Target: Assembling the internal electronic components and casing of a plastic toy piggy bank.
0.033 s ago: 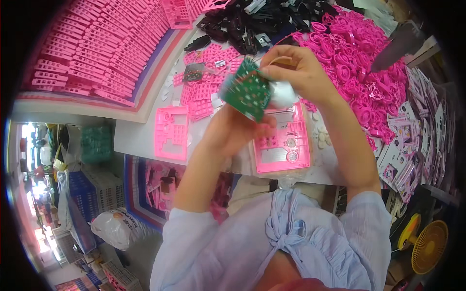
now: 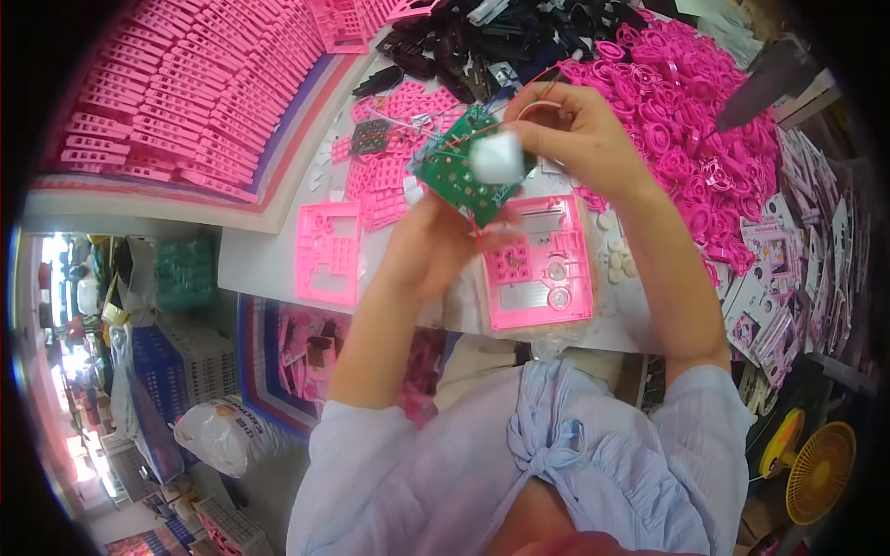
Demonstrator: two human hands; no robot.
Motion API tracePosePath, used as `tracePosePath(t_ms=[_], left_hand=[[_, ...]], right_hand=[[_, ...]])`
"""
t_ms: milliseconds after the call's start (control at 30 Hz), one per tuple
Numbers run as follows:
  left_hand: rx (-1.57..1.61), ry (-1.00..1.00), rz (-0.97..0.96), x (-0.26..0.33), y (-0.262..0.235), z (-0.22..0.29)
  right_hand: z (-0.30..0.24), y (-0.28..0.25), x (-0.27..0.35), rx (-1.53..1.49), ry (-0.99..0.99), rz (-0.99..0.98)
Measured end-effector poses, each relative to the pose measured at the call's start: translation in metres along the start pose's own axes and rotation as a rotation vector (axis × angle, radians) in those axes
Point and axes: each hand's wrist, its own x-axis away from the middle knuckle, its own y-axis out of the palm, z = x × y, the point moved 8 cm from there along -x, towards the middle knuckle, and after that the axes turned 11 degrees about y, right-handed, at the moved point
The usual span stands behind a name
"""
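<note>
The left hand (image 2: 428, 243), blurred, was raised at near left; the right hand (image 2: 582, 134), farther, curled its fingers (image 2: 558, 93) leftward.

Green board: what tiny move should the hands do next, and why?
Perhaps the right hand should gently ease the red wires off the board: they cross its face, and the left hand seems to support it from below.
</note>
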Motion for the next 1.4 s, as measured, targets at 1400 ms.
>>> tracePosePath(t_ms=[1400], left_hand=[[-0.433, 0.278, -0.243, 0.023, -0.036, 0.011]], right_hand=[[0.079, 0.033, 0.07, -0.719, 0.229, 0.037]])
